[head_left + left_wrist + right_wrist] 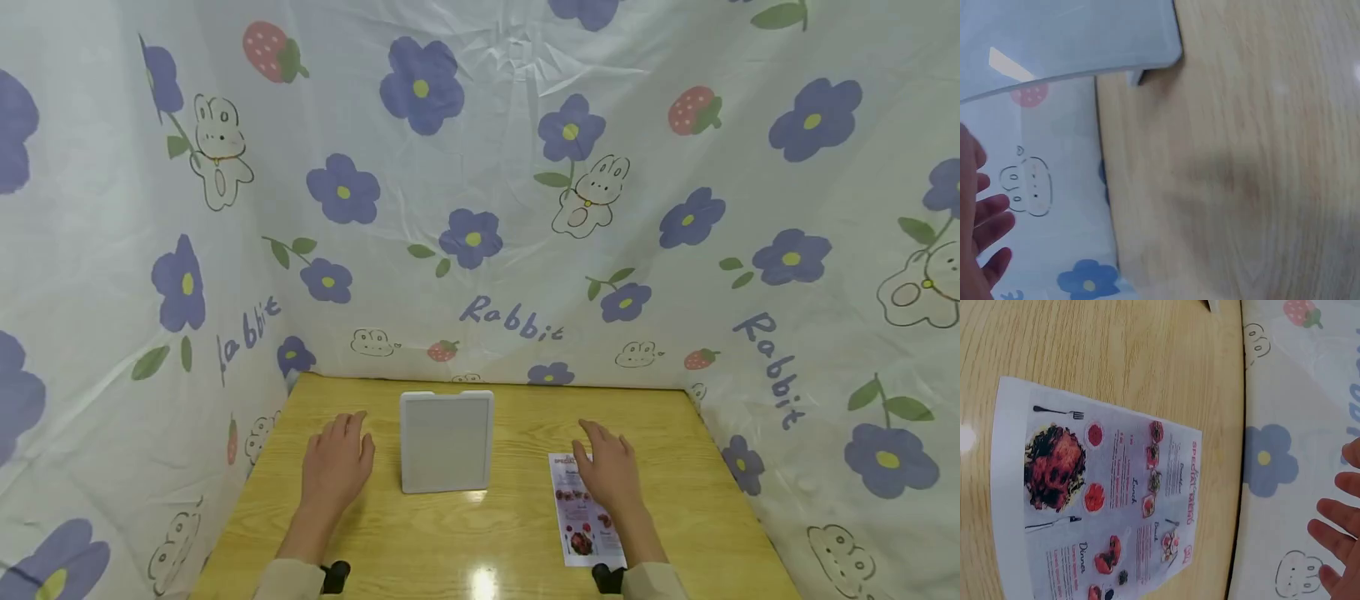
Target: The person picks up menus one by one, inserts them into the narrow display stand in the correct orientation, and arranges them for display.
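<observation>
A white-framed board (446,443) with a pale grey panel stands upright on the table; a small leg shows under its lower edge in the left wrist view. To its left my left hand (337,462) hovers with loosely extended fingers, holding nothing. Over at the right, a printed menu sheet (581,508) with food pictures lies on the wood. My right hand (611,467) is above the sheet's right side and covers part of it from the head camera. Its fingers (1338,515) are spread and hold nothing.
The yellow wooden table (517,533) is enclosed at the back and both sides by a white curtain (480,250) printed with flowers, rabbits and strawberries. A bright light reflection lies on the table near its front.
</observation>
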### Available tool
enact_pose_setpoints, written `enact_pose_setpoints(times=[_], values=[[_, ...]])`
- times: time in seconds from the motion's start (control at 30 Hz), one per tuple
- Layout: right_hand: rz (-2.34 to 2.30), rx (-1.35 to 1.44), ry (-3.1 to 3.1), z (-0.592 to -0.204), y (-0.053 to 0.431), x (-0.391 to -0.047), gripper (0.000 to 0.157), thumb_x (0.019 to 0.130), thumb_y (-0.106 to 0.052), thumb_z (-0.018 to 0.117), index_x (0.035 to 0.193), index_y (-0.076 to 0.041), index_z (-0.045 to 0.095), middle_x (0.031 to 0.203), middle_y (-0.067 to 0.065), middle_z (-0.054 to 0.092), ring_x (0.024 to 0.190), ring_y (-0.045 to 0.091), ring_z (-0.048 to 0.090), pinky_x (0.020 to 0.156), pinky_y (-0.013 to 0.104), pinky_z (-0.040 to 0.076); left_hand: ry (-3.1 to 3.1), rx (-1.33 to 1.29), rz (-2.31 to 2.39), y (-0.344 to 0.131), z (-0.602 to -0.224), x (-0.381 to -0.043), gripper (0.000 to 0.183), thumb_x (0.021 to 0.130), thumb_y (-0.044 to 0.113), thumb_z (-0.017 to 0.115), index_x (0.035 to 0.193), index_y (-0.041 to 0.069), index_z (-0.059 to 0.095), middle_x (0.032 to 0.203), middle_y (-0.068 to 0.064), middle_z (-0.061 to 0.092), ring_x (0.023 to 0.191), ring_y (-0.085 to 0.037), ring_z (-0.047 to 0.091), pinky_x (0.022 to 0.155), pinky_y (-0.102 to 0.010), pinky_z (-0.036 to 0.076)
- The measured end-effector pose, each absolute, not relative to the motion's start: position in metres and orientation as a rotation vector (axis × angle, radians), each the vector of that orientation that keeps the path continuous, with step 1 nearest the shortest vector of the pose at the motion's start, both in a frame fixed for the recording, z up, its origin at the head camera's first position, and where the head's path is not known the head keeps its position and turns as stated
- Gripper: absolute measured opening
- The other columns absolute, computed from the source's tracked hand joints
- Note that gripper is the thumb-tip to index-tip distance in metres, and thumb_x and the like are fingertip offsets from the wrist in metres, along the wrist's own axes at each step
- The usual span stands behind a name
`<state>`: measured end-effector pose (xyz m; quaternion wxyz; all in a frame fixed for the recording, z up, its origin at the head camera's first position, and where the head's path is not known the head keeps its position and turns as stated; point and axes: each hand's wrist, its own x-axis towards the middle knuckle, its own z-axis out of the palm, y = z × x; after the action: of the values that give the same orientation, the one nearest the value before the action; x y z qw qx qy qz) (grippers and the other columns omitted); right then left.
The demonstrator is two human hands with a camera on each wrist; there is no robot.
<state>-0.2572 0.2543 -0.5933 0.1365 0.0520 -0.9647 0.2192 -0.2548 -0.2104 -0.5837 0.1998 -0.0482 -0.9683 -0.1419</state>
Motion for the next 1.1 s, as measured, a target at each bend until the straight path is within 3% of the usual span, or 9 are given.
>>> enact_pose_setpoints(times=[0.1,0.2,0.3,0.4,0.47,0.6,0.83,0.97,1.1], values=[[0.644,0.085,-2.800,-0.589,0.261,-0.253,0.046,0.110,-0.033,0.059,0.150,-0.009,0.060,0.150,0.019,0.064,0.136,0.045,0.061,0.117,0.072,0.037,-2.504,-0.114,-0.416,-0.203,-0.577,-0.257,0.029,0.104,0.020,0.063,0.128,0.004,0.068,0.116,-0.018,0.072,0.100,-0.039,0.068,0.078,-0.054,0.051],[0.674,0.006,-2.835,-0.587,0.267,-0.246,0.045,0.111,-0.034,0.057,0.148,-0.008,0.061,0.150,0.020,0.063,0.135,0.046,0.061,0.114,0.073,0.040,-2.313,-0.120,-0.434,-0.192,-0.571,-0.258,0.019,0.100,0.015,0.063,0.113,0.004,0.072,0.101,-0.017,0.075,0.084,-0.038,0.069,0.066,-0.049,0.047],[0.696,-0.058,-2.858,-0.589,0.273,-0.239,0.044,0.112,-0.035,0.055,0.144,-0.007,0.064,0.144,0.021,0.066,0.127,0.046,0.065,0.106,0.069,0.048,-2.186,-0.146,-0.453,-0.177,-0.568,-0.256,0.014,0.097,0.012,0.062,0.103,0.004,0.072,0.091,-0.015,0.074,0.075,-0.035,0.068,0.061,-0.047,0.044],[0.703,-0.104,-2.875,-0.594,0.279,-0.232,0.040,0.111,-0.033,0.057,0.137,-0.005,0.068,0.131,0.018,0.070,0.110,0.039,0.071,0.089,0.060,0.057,-2.116,-0.207,-0.481,-0.157,-0.571,-0.252,0.015,0.098,0.012,0.059,0.099,0.006,0.072,0.087,-0.012,0.073,0.072,-0.032,0.067,0.060,-0.044,0.043],[0.705,-0.136,-2.895,-0.598,0.283,-0.228,0.038,0.109,-0.032,0.058,0.132,-0.005,0.070,0.120,0.016,0.071,0.098,0.032,0.071,0.077,0.053,0.057,-2.079,-0.259,-0.504,-0.143,-0.575,-0.250,0.016,0.098,0.013,0.057,0.097,0.007,0.073,0.085,-0.010,0.073,0.072,-0.031,0.068,0.059,-0.043,0.043],[0.711,-0.228,-2.962,-0.608,0.293,-0.223,0.037,0.106,-0.031,0.061,0.128,-0.003,0.070,0.109,0.013,0.069,0.087,0.024,0.065,0.066,0.044,0.053,-2.016,-0.363,-0.563,-0.111,-0.590,-0.246,0.015,0.096,0.011,0.058,0.094,0.009,0.073,0.083,-0.007,0.071,0.073,-0.027,0.067,0.058,-0.042,0.046],[0.774,-0.440,-3.077,-0.624,0.304,-0.213,0.050,0.103,-0.036,0.065,0.133,0.004,0.065,0.123,0.026,0.068,0.096,0.037,0.070,0.071,0.055,0.058,-2.039,-0.533,-0.660,-0.049,-0.623,-0.237,0.009,0.088,0.006,0.065,0.090,0.013,0.072,0.084,0.002,0.071,0.072,-0.017,0.067,0.062,-0.034,0.054],[0.758,-0.564,-3.100,-0.630,0.305,-0.207,0.059,0.100,-0.041,0.070,0.133,0.008,0.062,0.126,0.032,0.066,0.106,0.048,0.068,0.083,0.064,0.057,-2.190,-0.583,-0.688,-0.018,-0.636,-0.227,0.011,0.087,0.006,0.074,0.091,0.016,0.072,0.083,0.007,0.072,0.067,-0.007,0.063,0.057,-0.023,0.050],[0.739,-0.665,-3.122,-0.635,0.305,-0.203,0.067,0.096,-0.045,0.074,0.131,0.011,0.061,0.122,0.034,0.063,0.109,0.052,0.065,0.088,0.068,0.055,-2.470,-0.609,-0.754,0.008,-0.644,-0.216,0.007,0.096,0.013,0.075,0.092,0.018,0.072,0.080,0.010,0.070,0.062,0.003,0.053,0.052,-0.016,0.042]])
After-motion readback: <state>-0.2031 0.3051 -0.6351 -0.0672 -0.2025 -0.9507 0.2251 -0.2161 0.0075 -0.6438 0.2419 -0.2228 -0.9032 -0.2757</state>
